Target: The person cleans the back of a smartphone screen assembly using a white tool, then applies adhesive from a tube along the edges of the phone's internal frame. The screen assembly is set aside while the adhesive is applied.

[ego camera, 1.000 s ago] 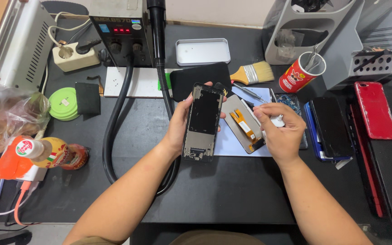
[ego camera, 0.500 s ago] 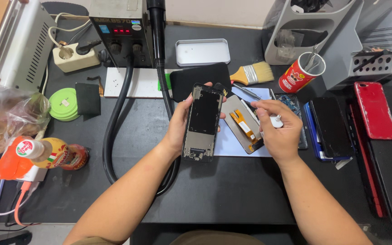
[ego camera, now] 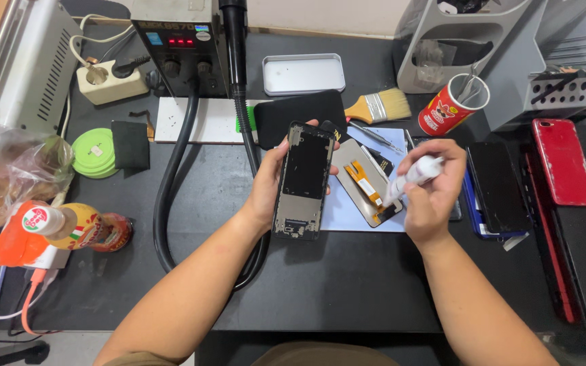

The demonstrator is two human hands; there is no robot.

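Your left hand [ego camera: 266,186] is gripping a phone frame [ego camera: 303,179] by its long edges, thumb on the left side and fingertips curling over the right side near the top. You are holding it above the black work mat [ego camera: 347,285], open face toward you. Its long axis is running almost straight away from you, the top end leaning a little to the right and pointing toward the black soldering station [ego camera: 181,44], the bottom end toward your wrist. Your right hand [ego camera: 435,193] is closing around a small white tube [ego camera: 412,177], with its nozzle pointing down and left, toward the phone frame. Between the hands a display panel with an orange flex cable [ego camera: 364,183] is lying on a pale blue sheet [ego camera: 347,213]. A paintbrush [ego camera: 378,107] is resting behind it.
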